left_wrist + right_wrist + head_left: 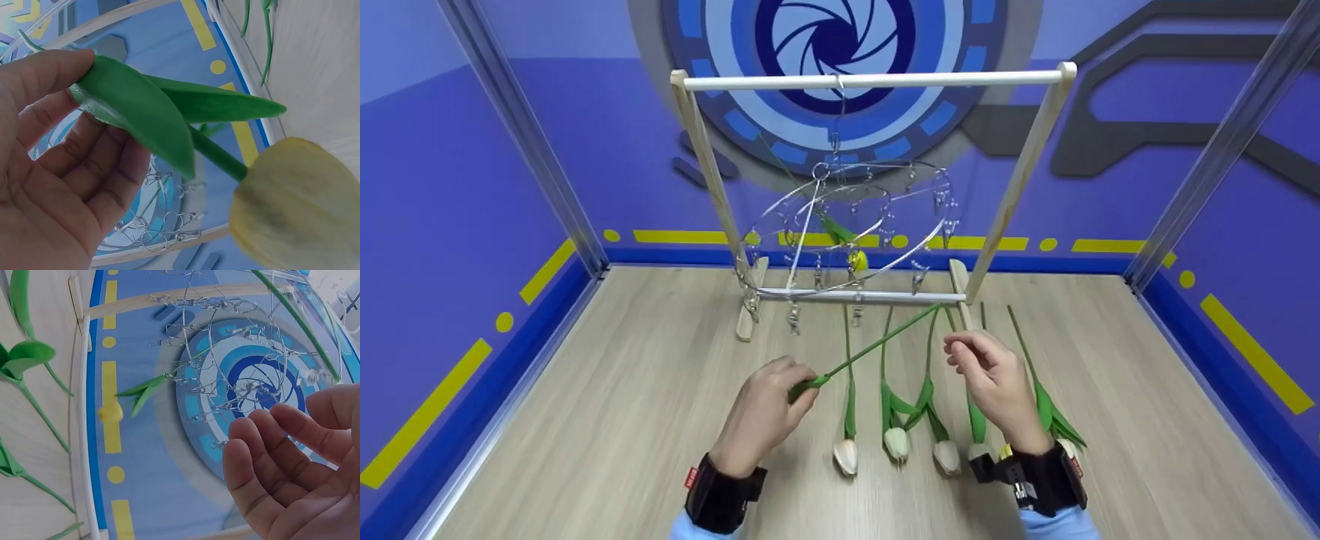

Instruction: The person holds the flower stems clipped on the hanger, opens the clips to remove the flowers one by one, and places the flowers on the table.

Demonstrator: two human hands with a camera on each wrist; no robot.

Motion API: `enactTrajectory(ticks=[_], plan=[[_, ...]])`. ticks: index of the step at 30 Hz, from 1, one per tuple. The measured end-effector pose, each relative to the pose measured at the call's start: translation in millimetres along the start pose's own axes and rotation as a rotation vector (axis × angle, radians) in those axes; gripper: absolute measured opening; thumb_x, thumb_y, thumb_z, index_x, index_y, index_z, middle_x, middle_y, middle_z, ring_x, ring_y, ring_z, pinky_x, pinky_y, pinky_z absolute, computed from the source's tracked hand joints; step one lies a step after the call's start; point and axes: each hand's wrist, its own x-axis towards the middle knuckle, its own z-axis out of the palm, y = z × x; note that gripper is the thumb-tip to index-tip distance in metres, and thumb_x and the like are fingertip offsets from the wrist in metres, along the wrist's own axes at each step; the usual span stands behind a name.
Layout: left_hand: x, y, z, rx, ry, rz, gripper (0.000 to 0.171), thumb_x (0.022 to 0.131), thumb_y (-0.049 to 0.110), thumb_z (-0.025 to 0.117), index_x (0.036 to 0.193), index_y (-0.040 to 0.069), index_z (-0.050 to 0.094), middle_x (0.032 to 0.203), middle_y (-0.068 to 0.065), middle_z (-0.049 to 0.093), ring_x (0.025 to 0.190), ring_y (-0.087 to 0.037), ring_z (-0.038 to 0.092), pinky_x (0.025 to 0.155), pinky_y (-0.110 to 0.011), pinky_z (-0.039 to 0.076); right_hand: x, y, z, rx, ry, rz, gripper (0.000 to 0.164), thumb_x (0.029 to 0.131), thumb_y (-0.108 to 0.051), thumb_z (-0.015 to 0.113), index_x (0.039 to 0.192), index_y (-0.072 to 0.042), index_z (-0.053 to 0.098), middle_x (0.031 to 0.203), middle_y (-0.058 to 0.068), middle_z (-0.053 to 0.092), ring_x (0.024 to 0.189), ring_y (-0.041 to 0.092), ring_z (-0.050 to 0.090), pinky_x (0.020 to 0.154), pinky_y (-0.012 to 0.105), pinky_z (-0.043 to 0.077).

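Note:
My left hand pinches an artificial tulip by its green leaves, between thumb and fingers. The tulip's pale yellow bloom shows in the left wrist view; in the head view the hand hides it. Its thin stem slants up and right toward my right hand, whose fingers are loosely bent and hold nothing. The stem's tip lies just short of those fingers. Beyond both hands, a wire clip hanger hangs from a rack, with a yellow tulip hanging bloom down among its clips.
The rack has a white top bar and wooden legs. Several tulips lie on the wooden table, including a pinkish one and a whitish one. Some lie partly under my right arm. Blue panels enclose the table.

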Motion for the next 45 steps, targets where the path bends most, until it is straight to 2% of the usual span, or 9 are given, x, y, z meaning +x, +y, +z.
enactTrajectory(ticks=[15, 21, 31, 37, 45], plan=[[3.7, -16.3, 13.5, -0.059, -0.049, -0.097, 0.005, 0.089, 0.007, 0.080, 0.090, 0.009, 0.075, 0.083, 0.002, 0.066, 0.074, -0.010, 0.061, 0.067, -0.027, 0.052, -1, 13, 8, -0.038, -0.028, 0.012, 0.018, 0.103, 0.001, 0.058, 0.110, -0.002, 0.074, 0.098, 0.008, 0.071, 0.082, 0.015, 0.068, 0.073, 0.018, 0.054], [7.4, -24.1, 16.2, -0.131, -0.049, -0.134, 0.004, 0.089, 0.008, 0.080, 0.090, 0.006, 0.076, 0.085, 0.001, 0.068, 0.075, -0.012, 0.062, 0.067, -0.027, 0.052, -1, 14, 11, -0.046, -0.023, 0.012, 0.017, 0.102, 0.002, 0.059, 0.109, -0.001, 0.074, 0.096, 0.007, 0.071, 0.081, 0.013, 0.068, 0.072, 0.018, 0.054], [9.8, -34.8, 23.0, -0.282, -0.071, -0.275, 0.005, 0.093, 0.009, 0.075, 0.096, 0.005, 0.077, 0.083, -0.001, 0.070, 0.072, -0.011, 0.061, 0.066, -0.024, 0.050, -2, 15, 20, -0.036, -0.034, 0.022, 0.017, 0.102, 0.004, 0.059, 0.106, -0.002, 0.075, 0.093, 0.006, 0.071, 0.078, 0.017, 0.066, 0.068, 0.021, 0.055], [19.2, -44.8, 28.5, -0.327, -0.082, -0.334, 0.006, 0.093, 0.009, 0.074, 0.095, 0.005, 0.077, 0.082, -0.003, 0.070, 0.074, -0.014, 0.062, 0.068, -0.026, 0.050, -3, 17, 24, -0.011, -0.038, 0.043, 0.018, 0.100, 0.005, 0.060, 0.106, -0.004, 0.075, 0.094, 0.006, 0.071, 0.078, 0.017, 0.067, 0.068, 0.021, 0.055], [30.0, -54.2, 36.4, -0.399, -0.087, -0.461, 0.013, 0.094, 0.011, 0.073, 0.098, 0.001, 0.078, 0.082, -0.006, 0.070, 0.073, -0.015, 0.063, 0.066, -0.029, 0.052, -4, 17, 26, -0.018, -0.060, 0.056, 0.018, 0.101, 0.003, 0.061, 0.106, -0.007, 0.075, 0.094, 0.003, 0.071, 0.076, 0.018, 0.066, 0.067, 0.022, 0.054]])
